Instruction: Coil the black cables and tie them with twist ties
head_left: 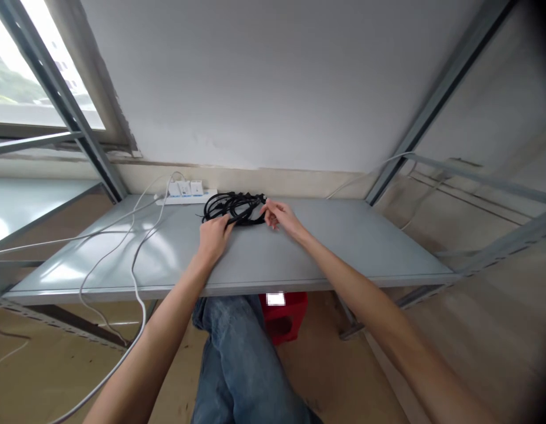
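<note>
A coiled bundle of black cable [234, 207] lies on the grey metal shelf [334, 247], near its back edge. My left hand [214, 232] rests on the bundle's near left side, fingers curled over the loops. My right hand [278, 214] is at the bundle's right end, fingers pinched together on the cable there. Both forearms reach in from below across the shelf's front edge.
A white power strip [187, 194] with several white plugs sits behind the bundle at the wall. White cables [135, 247] trail from it across the shelf's left side and hang over the front. Grey rack uprights stand left and right. A red stool [284, 315] sits beneath.
</note>
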`<state>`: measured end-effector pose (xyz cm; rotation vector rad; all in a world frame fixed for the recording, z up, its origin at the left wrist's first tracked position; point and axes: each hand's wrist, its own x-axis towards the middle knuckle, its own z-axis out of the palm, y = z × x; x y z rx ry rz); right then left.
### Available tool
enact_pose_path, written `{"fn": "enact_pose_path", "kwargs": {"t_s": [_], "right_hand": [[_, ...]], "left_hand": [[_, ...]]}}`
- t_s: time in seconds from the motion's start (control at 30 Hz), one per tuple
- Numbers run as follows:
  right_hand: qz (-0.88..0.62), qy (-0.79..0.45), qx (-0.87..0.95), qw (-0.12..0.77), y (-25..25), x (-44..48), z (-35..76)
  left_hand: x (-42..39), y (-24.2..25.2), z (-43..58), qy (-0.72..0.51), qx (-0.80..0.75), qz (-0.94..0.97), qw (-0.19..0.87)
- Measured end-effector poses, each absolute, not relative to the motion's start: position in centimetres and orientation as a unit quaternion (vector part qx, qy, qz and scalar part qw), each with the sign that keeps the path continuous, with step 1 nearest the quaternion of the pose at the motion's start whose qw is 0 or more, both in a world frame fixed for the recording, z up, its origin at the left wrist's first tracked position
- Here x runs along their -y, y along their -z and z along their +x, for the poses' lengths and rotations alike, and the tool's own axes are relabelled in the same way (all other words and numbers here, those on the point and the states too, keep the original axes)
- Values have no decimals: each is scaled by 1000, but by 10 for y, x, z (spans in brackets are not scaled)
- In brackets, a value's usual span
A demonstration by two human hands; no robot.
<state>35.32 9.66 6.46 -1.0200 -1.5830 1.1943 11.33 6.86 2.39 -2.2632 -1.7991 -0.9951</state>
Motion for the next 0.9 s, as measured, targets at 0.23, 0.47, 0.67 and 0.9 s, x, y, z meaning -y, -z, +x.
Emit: {"fn": "enact_pose_path", "kwargs": {"t_s": [0.23,0.47,0.67,0.9], "right_hand": [[-442,-290,609,591,-30,-103,350],[-355,-373,726,456,-19,-87,329],[-307,-551,596,497,-34,-120,323],[-322,-607,493,534,-38,-148,324]], "left_hand": [[-60,-59,102,765,474,-435,-17],[-67,-93,126,879,287,-309,-223],[-105,-89,142,771,293,-322,-465],[-143,-62,126,611,288,-358,-645]]}}
